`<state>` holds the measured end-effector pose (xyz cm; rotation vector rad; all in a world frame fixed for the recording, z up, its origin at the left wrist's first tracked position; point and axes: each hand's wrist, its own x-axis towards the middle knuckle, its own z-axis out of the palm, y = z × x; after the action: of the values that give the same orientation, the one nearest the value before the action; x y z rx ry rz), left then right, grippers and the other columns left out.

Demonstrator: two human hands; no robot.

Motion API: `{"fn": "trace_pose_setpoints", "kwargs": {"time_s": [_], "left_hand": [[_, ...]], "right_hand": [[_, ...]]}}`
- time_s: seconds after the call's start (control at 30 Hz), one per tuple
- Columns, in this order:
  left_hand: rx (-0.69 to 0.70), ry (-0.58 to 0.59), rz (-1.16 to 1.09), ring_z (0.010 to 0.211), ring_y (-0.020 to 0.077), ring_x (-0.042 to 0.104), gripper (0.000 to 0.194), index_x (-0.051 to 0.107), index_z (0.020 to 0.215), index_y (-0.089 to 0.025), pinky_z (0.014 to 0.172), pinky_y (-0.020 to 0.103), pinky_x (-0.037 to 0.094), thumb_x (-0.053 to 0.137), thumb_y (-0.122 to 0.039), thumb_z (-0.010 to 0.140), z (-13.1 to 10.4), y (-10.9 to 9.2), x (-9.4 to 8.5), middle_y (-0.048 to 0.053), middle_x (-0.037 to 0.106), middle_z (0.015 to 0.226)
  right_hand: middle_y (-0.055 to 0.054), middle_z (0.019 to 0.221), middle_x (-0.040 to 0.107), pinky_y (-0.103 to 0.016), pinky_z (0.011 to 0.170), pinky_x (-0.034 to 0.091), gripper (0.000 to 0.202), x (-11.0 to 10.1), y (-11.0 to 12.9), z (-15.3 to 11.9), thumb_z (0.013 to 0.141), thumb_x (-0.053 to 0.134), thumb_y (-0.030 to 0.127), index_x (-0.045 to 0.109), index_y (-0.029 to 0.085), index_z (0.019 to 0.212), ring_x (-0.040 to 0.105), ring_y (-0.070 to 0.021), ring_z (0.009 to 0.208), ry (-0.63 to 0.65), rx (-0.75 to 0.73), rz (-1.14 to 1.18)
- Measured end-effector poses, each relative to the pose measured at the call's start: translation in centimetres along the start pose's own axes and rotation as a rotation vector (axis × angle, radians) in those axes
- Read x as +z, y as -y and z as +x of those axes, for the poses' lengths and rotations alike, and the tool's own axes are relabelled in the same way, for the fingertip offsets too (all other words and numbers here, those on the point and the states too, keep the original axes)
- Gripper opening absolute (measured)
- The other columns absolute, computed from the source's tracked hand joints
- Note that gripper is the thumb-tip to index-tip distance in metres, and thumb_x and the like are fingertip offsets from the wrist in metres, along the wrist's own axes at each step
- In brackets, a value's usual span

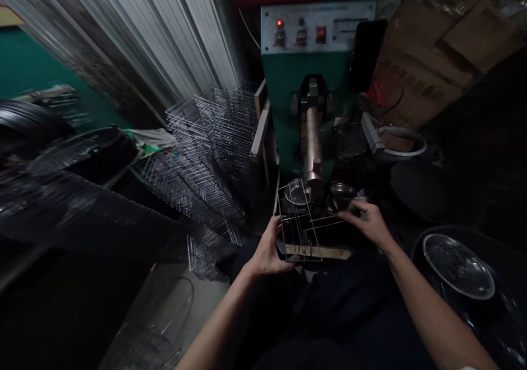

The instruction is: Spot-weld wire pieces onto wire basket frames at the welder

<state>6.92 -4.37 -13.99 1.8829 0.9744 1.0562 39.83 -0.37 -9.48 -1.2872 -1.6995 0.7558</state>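
Left hand (267,253) grips wire frame (312,220) — right hand (369,224) pinches thin wire (326,224).

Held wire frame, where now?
Head view, below and right of centre: wire frame in the left hand, below and left of the metal arm.

Glowing red on the lamp (279,23), showing green on the machine (282,71), silver lines on the wire frame (312,219)

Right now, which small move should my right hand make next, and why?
Perhaps steady the thin wire against the wire frame: the right hand seems to pinch its end, it extends toward the frame, and the left hand holds that frame.
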Motion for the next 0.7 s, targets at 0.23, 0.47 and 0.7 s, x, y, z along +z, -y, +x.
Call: {"fn": "trace_pose_setpoints", "kwargs": {"time_s": [0.23, 0.47, 0.7], "left_hand": [[-0.033, -0.008, 0.017, 0.133, 0.0387, 0.054, 0.105, 0.028, 0.149, -0.022, 0.115, 0.063, 0.045, 0.085, -0.032, 0.06, 0.7, -0.3, 0.0, 0.016, 0.044, 0.146], [0.015, -0.014, -0.013, 0.133, 0.0397, 0.053, 0.104, 0.028, 0.148, -0.021, 0.115, 0.063, 0.045, 0.084, -0.033, 0.062, 1.0, -0.1, -0.1, 0.017, 0.044, 0.144], [-0.014, -0.032, 0.026, 0.134, 0.0385, 0.053, 0.103, 0.03, 0.148, -0.021, 0.116, 0.06, 0.046, 0.083, -0.031, 0.061, 1.7, 0.0, 0.0, 0.016, 0.046, 0.144]], "right_hand": [[0.0, 0.072, 0.057, -0.031, 0.069, 0.038, 0.045, 0.1, -1.1, 0.9, 0.085, 0.078, 0.06, 0.062, 0.02, 0.07, 0.054, -0.0198, 0.073, 0.009, 0.029, -0.002], [0.0, 0.072, 0.058, -0.031, 0.07, 0.038, 0.043, 0.0, -1.6, 1.3, 0.086, 0.079, 0.057, 0.064, 0.02, 0.07, 0.054, -0.02, 0.074, -0.003, 0.023, 0.026], [-0.001, 0.072, 0.058, -0.032, 0.07, 0.04, 0.046, -0.1, -1.7, 1.8, 0.084, 0.078, 0.061, 0.062, 0.021, 0.07, 0.054, -0.0204, 0.073, 0.011, 0.013, -0.009]]}}
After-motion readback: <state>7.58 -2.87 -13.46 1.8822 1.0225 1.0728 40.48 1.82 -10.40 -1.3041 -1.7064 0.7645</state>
